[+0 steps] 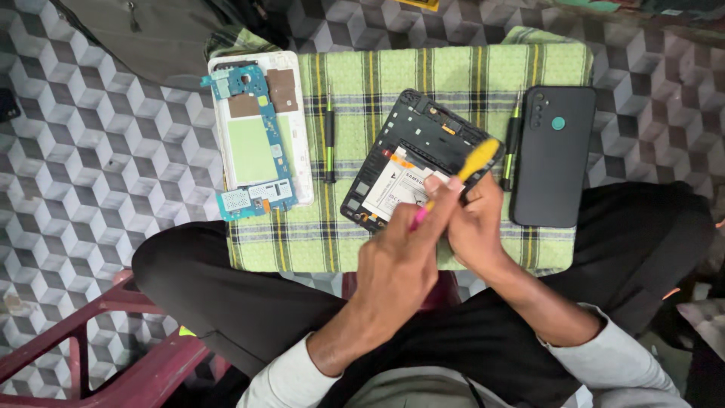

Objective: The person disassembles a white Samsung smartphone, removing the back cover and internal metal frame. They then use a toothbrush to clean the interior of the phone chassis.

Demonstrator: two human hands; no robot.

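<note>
A black tablet frame (408, 151) lies open on a green plaid cloth (445, 75), its white-labelled battery (396, 189) showing. My left hand (400, 257) pinches a tool with a yellow head (480, 157) and a pink tail end, and the head is laid over the frame's right edge. My right hand (477, 227) is curled against the frame's lower right corner, just under the tool. Its fingertips are hidden.
A white opened tablet (260, 128) with a green battery and blue circuit boards lies at the cloth's left. One black-and-green screwdriver (329, 143) lies beside it, and another (512, 147) lies next to a black phone (553, 155) on the right. A red stool frame (113, 332) is at lower left. The floor is patterned tile.
</note>
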